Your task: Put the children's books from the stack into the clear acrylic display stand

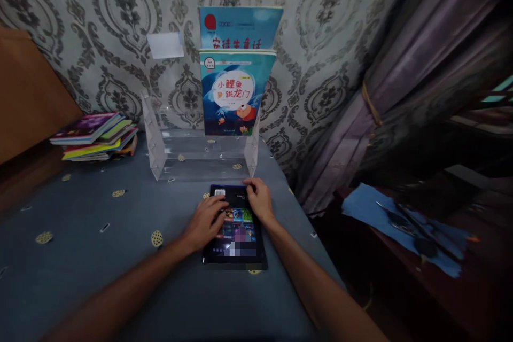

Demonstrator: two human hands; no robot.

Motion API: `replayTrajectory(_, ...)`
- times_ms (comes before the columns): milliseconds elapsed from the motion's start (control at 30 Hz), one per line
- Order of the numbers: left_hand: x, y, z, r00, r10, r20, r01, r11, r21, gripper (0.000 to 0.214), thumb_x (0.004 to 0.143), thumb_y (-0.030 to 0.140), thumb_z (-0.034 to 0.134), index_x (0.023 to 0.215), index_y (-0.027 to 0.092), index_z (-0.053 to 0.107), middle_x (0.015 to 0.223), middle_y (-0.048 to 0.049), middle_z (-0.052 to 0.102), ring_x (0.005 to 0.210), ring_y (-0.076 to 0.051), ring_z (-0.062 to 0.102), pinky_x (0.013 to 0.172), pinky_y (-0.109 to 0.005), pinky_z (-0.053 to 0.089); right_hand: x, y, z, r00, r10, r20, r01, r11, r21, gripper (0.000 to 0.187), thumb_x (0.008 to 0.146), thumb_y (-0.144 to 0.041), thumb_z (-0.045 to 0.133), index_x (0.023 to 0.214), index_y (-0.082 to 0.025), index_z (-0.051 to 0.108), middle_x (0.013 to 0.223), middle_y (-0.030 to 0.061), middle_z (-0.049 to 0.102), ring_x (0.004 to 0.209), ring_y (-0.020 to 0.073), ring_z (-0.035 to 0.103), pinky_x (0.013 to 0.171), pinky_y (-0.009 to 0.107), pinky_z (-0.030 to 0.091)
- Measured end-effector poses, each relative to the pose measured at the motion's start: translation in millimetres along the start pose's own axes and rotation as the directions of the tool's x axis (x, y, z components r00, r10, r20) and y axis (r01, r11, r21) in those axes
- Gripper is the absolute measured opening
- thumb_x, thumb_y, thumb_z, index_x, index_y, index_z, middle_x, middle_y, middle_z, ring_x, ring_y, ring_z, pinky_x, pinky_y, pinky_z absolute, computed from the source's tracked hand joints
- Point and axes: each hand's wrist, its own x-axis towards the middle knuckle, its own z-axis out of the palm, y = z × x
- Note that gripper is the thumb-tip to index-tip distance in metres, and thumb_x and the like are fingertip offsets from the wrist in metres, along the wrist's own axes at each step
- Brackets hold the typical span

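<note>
A dark book (236, 200) lies on the blue tablecloth, its printed cover up, with a barcode near the far left corner and small coloured pictures in the middle. My left hand (206, 222) rests on its left side, fingers outstretched over the cover. At the far right corner is my right hand (259, 202), its fingers curled and bent in on the book's edge; what the fingertips do under the edge is hidden. Just beyond stands a clear stepped display rack (156, 155). It holds a blue fish-picture book (230, 117) upright, with another blue book (240, 24) on the tier behind.
A pile of books (96, 136) sits at the left beside a brown panel (32, 91). A white card (165, 45) is at the rack's upper left. Past the table's right edge hang purple curtains (360, 101), and dark tools lie on a blue cloth (364, 206).
</note>
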Motion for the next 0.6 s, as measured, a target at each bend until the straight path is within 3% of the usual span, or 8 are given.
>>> replayTrajectory(133,-2,12,-2.3,0.999,-0.036,-0.023,0.035,0.998,-0.042,0.028,0.097,0.024,0.046,0.112,0.022,0.069,0.128,-0.0099,0.066,0.126,-0.024,0.055,0.111,-0.049,0.041,-7,-1,-4,0.999,-0.043,0.001,0.043,0.999,0.014,0.026,0.082,-0.022,0.046,0.089,-0.02,0.071,0.094,0.0086,0.07,0.092,0.0251,0.064,0.086,0.038,0.05)
replayTrajectory(267,-6,23,8.2,0.993,-0.105,-0.046,0.102,0.992,-0.068,0.025,0.096,0.022,0.048,0.112,0.026,0.067,0.128,-0.0089,0.066,0.127,-0.025,0.055,0.114,-0.052,0.038,-13,6,-8,1.0,-0.027,-0.009,0.027,0.999,0.03,0.027,0.088,-0.029,0.046,0.096,-0.021,0.071,0.102,0.0093,0.071,0.102,0.0262,0.065,0.091,0.039,0.051)
replayTrajectory(433,-12,18,19.1,0.999,-0.028,0.033,0.028,1.0,-0.014,0.03,0.089,0.018,0.053,0.116,0.027,0.064,0.13,-0.0092,0.066,0.129,-0.028,0.055,0.113,-0.06,0.037,-14,13,-11,1.0,0.005,0.023,-0.005,1.0,-0.012,0.026,0.09,-0.036,0.05,0.094,-0.024,0.073,0.108,0.0103,0.072,0.104,0.0278,0.066,0.09,0.041,0.053)
replayTrajectory(600,-10,27,12.5,0.998,-0.049,0.031,0.049,0.999,-0.009,0.03,0.089,0.017,0.053,0.116,0.026,0.064,0.129,-0.0084,0.066,0.128,-0.027,0.055,0.114,-0.059,0.034,-10,9,-11,0.997,-0.051,0.057,0.053,0.998,-0.039,0.028,0.09,-0.035,0.048,0.096,-0.023,0.073,0.104,0.0101,0.073,0.102,0.0272,0.067,0.091,0.042,0.054)
